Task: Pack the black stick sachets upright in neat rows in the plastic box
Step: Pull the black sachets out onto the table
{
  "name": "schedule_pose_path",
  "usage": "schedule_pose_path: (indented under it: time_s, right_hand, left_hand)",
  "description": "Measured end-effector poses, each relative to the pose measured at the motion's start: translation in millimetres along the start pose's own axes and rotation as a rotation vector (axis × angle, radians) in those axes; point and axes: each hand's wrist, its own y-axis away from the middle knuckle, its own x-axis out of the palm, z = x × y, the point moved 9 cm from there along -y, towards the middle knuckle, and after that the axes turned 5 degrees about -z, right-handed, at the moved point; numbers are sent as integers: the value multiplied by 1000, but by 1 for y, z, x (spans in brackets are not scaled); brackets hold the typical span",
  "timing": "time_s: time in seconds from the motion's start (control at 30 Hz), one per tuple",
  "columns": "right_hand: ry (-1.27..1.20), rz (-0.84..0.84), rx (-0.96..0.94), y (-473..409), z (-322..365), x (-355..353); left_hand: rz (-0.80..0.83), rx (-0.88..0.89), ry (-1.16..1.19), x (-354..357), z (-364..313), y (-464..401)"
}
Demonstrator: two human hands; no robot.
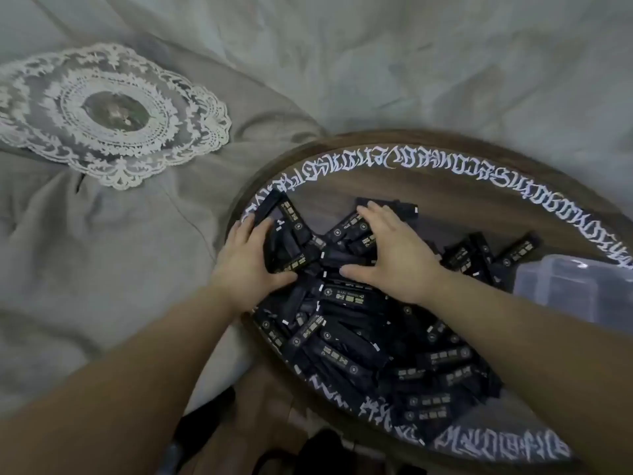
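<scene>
I see a grey bed sheet filling most of the view, rumpled, with a white lace doily lying on it at about ten o'clock. At four o'clock sits a round wooden table, its rim ringed with white ornate lettering. On the table lies a loose heap of black stick sachets, flat and criss-crossed, spreading from the table's middle down to six o'clock. At three o'clock, on the table's right edge, I see the clear plastic box, partly cut off by the frame; a few sachets lie just beside its left wall, and I cannot tell whether any are inside it. Both hands are on the far end of the heap. My left hand is at the table's nine o'clock edge, fingers curled round a small bundle of sachets that fans up toward eleven o'clock. My right hand lies spread over the heap near the centre, fingers straight and thumb out, pressing on the sachets beneath and gripping none.
</scene>
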Motion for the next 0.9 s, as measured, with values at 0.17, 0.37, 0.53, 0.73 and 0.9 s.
schedule_pose_path:
  time_s: [0.17, 0.37, 0.53, 0.73, 0.9]
  right_hand:
    - [180, 49, -57, -18, 15, 49]
    - [319, 84, -93, -29, 15, 78]
    - [318, 29, -6, -39, -3, 73]
    - [215, -82, -17, -44, -2, 54]
    - [231, -240, 133, -68, -22, 21]
  left_hand:
    - [180, 53, -253, 49, 45, 18]
    - [-30, 42, -59, 52, 46, 9]
    - [-113, 114, 92, 48, 17, -9]
    - [-350, 173, 202, 11, 15, -24]
    - [-159, -22, 117, 12, 33, -51]
